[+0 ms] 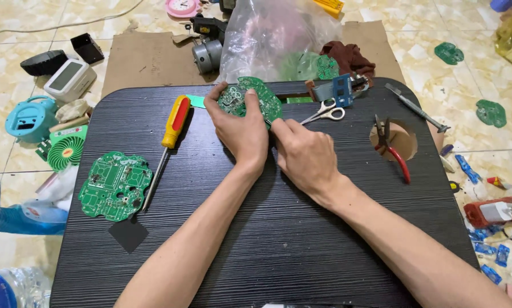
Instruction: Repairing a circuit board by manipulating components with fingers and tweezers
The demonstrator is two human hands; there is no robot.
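On the left of the black table (278,239) lies a flat green circuit board (115,185), beside a yellow and red screwdriver (173,125). In the far middle, the left hand (241,131) and right hand (304,154) pinch another round green circuit board (250,97), fingers closed on its edges. It looks light, stiff and easy to snap, so edges seem safest. Small scissors (327,111) and red pliers (395,154) lie right.

Clear plastic bag (273,37) behind table; perhaps grey screen (66,76).
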